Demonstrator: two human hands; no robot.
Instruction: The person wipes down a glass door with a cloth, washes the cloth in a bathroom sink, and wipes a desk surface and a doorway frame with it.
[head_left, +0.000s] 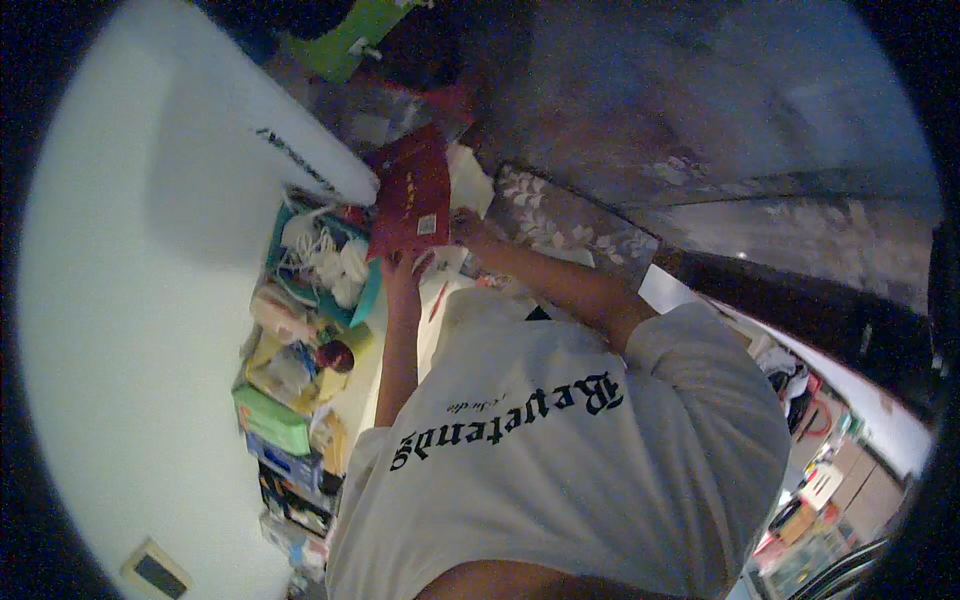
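A dark red flat bag or folder (412, 199) with gold writing and a small white printed square is held up in front of me. My left hand (405, 271) grips its lower edge. At its right edge, near the lower corner, my right hand (471, 231) closes on it, the fingers partly hidden and blurred. A pale sheet or pouch (470, 180) shows just behind the right side of the red item. Left of my left hand stands a teal basket (366, 300) holding white cables (322, 251).
Along the white wall (97, 300) lie several packages, including a green pack (274, 421), near a round dark red object (334, 355). Floral fabric (570, 225) lies to the right. A cluttered surface (810, 480) is at the lower right. A green item (352, 37) hangs at the top.
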